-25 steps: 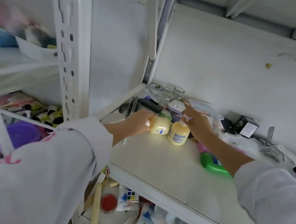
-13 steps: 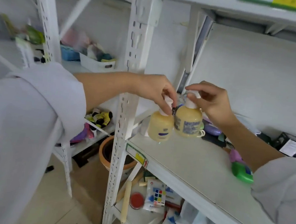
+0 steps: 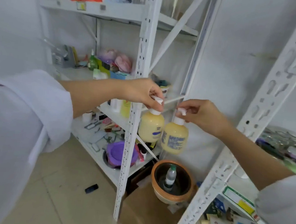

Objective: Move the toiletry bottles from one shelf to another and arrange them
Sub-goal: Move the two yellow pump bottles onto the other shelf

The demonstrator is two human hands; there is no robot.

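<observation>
Two yellow pump bottles hang in the air between two white shelf units. My left hand [image 3: 142,91] grips the white pump head of the left yellow bottle [image 3: 151,126]. My right hand [image 3: 203,113] pinches the pump of the right yellow bottle [image 3: 175,138], which shows a printed label. The two bottles hang side by side, almost touching. Both are off any shelf, in front of the left rack's upright post [image 3: 134,110]. On that rack's middle shelf [image 3: 112,114] stand a white bottle and a yellow bottle [image 3: 125,108].
The right rack's slanted post [image 3: 247,125] crosses the view, its shelf [image 3: 241,189] cluttered behind my right arm. An orange bowl [image 3: 172,193] with a small bottle sits on a cardboard box [image 3: 144,212] on the floor. A green bottle [image 3: 93,62] stands on an upper left shelf.
Both hands lifted the yellow bottles off the right shelf by their pumps and carried them left. The view swung toward the left rack.
</observation>
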